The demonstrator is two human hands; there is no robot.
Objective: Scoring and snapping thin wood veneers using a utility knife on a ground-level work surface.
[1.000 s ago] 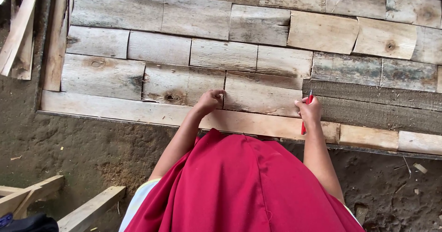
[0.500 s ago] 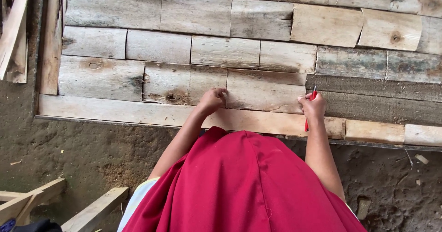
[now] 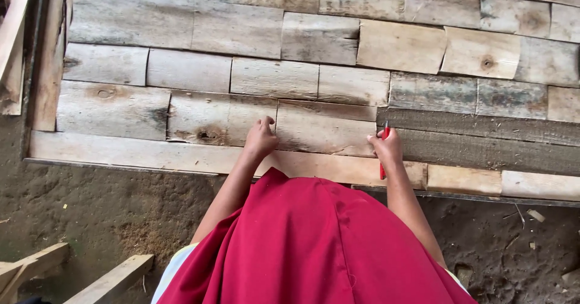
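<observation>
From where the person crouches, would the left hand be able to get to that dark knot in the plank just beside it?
Probably yes. The left hand rests on the same plank, the dark knot lies close to its left, and nothing sits between them. The right hand holds a red pencil farther off.

Left hand (image 3: 261, 138) on pale plank (image 3: 325, 129), right hand (image 3: 388, 147) gripping what looks like a red pencil (image 3: 383, 153)
</observation>
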